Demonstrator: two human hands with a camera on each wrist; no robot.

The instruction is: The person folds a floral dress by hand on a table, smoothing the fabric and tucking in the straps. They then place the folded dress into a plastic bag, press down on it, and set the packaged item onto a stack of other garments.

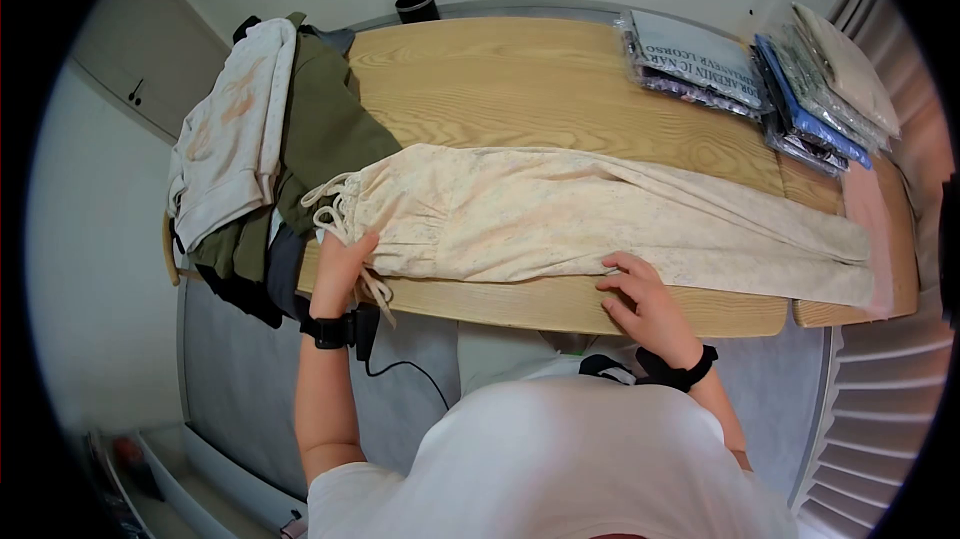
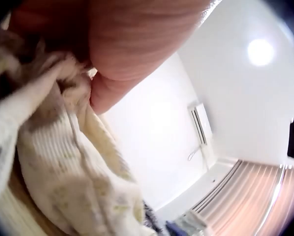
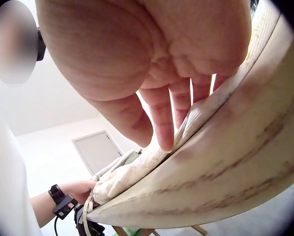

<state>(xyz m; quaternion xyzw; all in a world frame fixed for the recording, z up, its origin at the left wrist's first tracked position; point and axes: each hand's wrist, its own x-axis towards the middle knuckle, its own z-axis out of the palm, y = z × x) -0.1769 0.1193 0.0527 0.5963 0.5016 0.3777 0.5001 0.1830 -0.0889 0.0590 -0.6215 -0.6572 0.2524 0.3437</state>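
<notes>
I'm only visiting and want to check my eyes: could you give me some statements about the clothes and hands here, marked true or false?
1. The left hand holds the cream garment at its drawstring end. True.
2. The right hand is clenched in a fist. False: its fingers are extended, at the garment's near edge.
3. The plastic-wrapped clothes lie at the far right of the table. True.
4. The black container stands on the cream garment. False: it shows beyond the table's far edge.
5. The white sweatshirt lies in the middle of the table. False: it lies at the left end, on the olive garment.
</notes>
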